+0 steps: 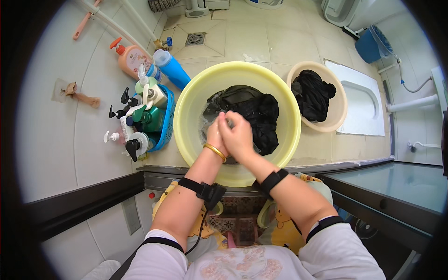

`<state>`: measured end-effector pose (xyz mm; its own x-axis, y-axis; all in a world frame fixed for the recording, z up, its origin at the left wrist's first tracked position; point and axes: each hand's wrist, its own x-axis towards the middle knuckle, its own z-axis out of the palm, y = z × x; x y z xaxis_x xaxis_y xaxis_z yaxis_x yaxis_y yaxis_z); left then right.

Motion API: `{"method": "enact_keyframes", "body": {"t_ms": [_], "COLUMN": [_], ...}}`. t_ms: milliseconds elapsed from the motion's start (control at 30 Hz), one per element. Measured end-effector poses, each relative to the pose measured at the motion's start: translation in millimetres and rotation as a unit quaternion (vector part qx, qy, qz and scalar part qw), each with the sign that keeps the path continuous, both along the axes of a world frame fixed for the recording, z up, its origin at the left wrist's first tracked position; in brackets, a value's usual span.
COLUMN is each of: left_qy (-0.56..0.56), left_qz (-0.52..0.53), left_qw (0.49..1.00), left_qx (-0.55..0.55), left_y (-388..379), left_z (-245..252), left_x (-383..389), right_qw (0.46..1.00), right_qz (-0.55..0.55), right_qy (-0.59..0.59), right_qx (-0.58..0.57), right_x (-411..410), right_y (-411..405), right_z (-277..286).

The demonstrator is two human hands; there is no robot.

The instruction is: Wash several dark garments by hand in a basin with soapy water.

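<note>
My left hand (214, 134) and my right hand (239, 137) are pressed together above a large yellow plastic basin (181, 120). Their fingers curl against each other, and I cannot tell whether anything lies between the palms. Beneath and beyond them, wet black clothing (264, 120) sits bunched in the basin, in water with some suds at its left side. A gold bangle (215, 152) circles my left wrist.
Right of the yellow basin, a smaller beige basin (341, 112) holds more black clothing (312, 96). At left stand a blue basket (169, 119) of pump bottles and a blue bottle (172, 70). A squat toilet (360, 99) lies at right, a floor drain (195, 39) behind.
</note>
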<state>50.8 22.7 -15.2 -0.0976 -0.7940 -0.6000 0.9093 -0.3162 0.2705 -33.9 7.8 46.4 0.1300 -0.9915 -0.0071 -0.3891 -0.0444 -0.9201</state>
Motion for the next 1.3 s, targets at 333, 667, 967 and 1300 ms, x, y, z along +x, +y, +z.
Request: {"method": "enact_keyframes", "body": {"t_ms": [333,667,967,1300], "left_qy": [-0.328,-0.034,-0.174,0.384], "left_qz": [0.116,0.029,-0.192,-0.032], "left_qw": [0.937,0.971,0.966,0.888], "left_qx": [-0.025,-0.233,-0.003,-0.252], "left_y": [-12,-9,13,1], "left_z": [66,110,79,28], "left_x": [54,19,-7,-6], "right_qw": [0.921,0.963,0.897,0.979], "right_qz": [0.178,0.217,-0.007,0.055], "right_qy": [-0.064,-0.135,-0.374,0.074], "right_qx": [0.340,0.081,0.237,-0.182], "right_x": [-91,-33,-68,-4], "right_y": [-86,-48,-83,46], "right_z": [17,29,27,73]}}
